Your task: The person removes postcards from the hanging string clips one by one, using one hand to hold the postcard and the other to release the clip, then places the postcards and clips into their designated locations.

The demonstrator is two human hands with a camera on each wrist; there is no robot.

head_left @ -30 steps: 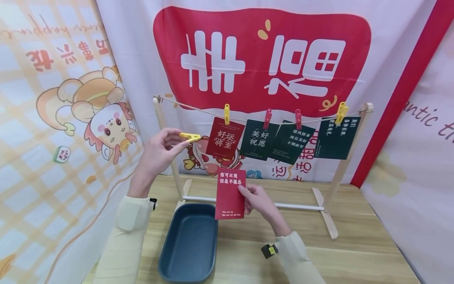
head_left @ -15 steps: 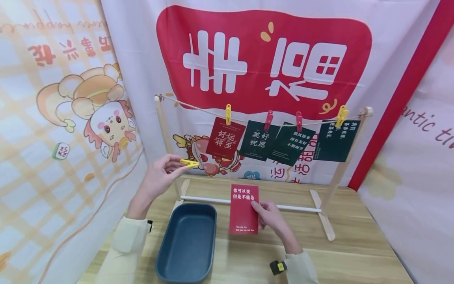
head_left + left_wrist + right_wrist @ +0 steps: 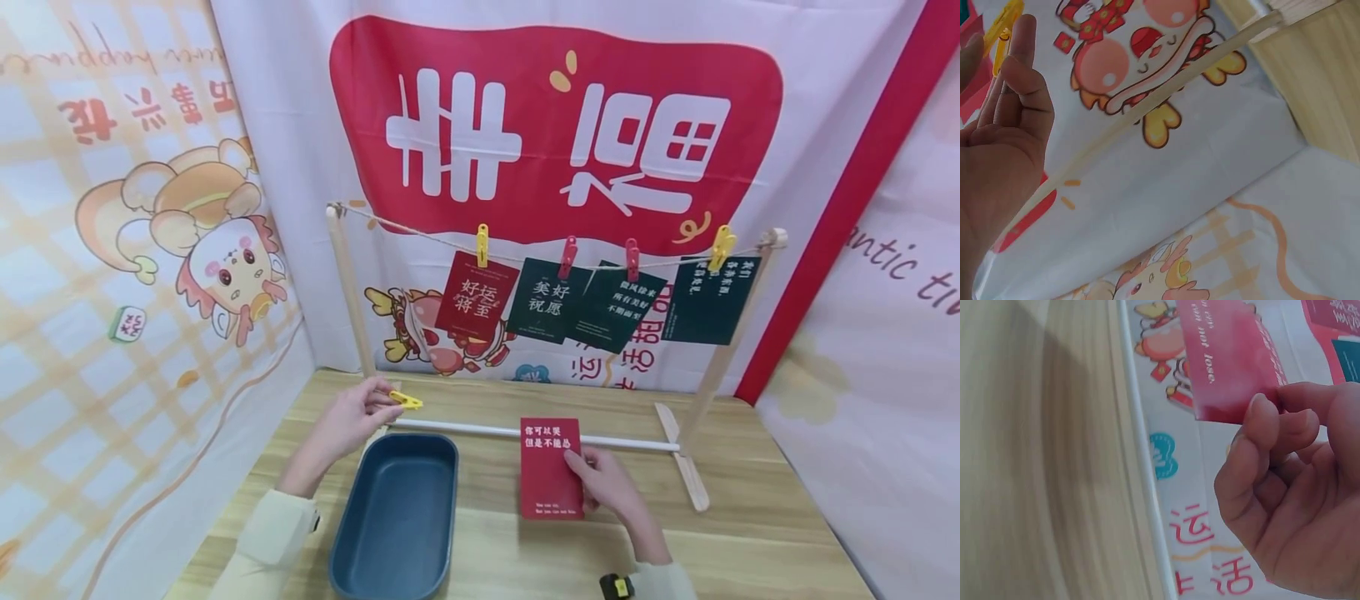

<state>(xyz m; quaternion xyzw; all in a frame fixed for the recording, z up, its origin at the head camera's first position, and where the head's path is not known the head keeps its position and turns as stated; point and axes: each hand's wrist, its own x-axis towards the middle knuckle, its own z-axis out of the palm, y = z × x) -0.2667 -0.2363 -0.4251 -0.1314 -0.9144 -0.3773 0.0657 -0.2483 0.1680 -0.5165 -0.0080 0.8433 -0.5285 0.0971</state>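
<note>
My left hand (image 3: 358,414) pinches a yellow clothespin (image 3: 407,401) between thumb and fingertips, above the far end of the dark blue tray (image 3: 347,508). The same clothespin (image 3: 1002,37) shows at the top left of the left wrist view. My right hand (image 3: 609,477) holds a red card (image 3: 550,471) by its right edge, its white print facing me. In the right wrist view the thumb and fingers pinch the card (image 3: 1229,362) near a corner. Behind, on a string, hang a red card (image 3: 476,296) and several green cards (image 3: 546,308), each clipped by a yellow or red clothespin (image 3: 568,257).
A wooden stand with a left post (image 3: 351,292) and a right post (image 3: 726,350) carries the string. A white rod (image 3: 480,429) joins its feet low over the wooden table (image 3: 510,558). Printed cloth (image 3: 285,50) forms the walls behind and at the sides.
My left hand has come down from string height with the yellow clothespin. My right hand has moved right and toward me with the red card. The hanging cards stay on the string.
</note>
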